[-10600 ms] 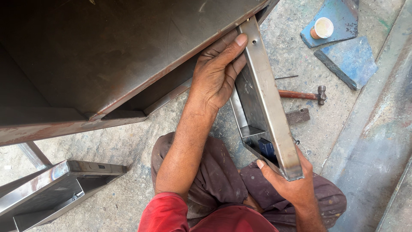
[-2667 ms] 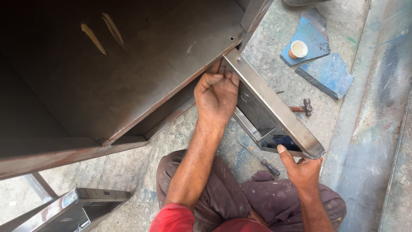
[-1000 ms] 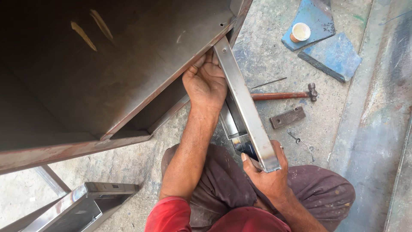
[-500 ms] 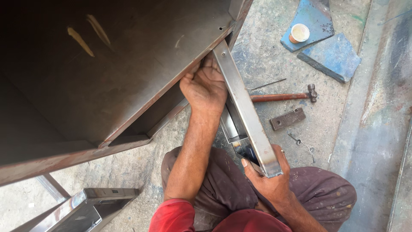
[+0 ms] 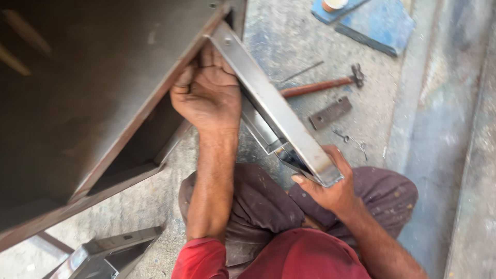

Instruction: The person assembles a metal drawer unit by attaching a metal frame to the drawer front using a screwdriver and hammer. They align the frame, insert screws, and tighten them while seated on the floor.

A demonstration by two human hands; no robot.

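Observation:
A narrow steel door panel [image 5: 279, 111] with folded edges hangs off the front corner of a large dark metal cabinet [image 5: 88, 93] that lies on the floor. My left hand [image 5: 209, 93] is closed around the panel's far end, right where it meets the cabinet's edge. My right hand [image 5: 330, 188] grips the near end of the panel from below, above my lap. The panel's inner side is mostly hidden behind its face.
A hammer with a red-brown handle [image 5: 320, 87], a small flat metal bar [image 5: 330, 112] and a bent wire piece [image 5: 351, 140] lie on the concrete floor to the right. Blue boards [image 5: 380, 23] sit at the top right. Another steel panel [image 5: 103, 253] lies bottom left.
The view has shifted slightly. Both hands keep their hold, and the panel's near end sits a little farther right than half a second ago.

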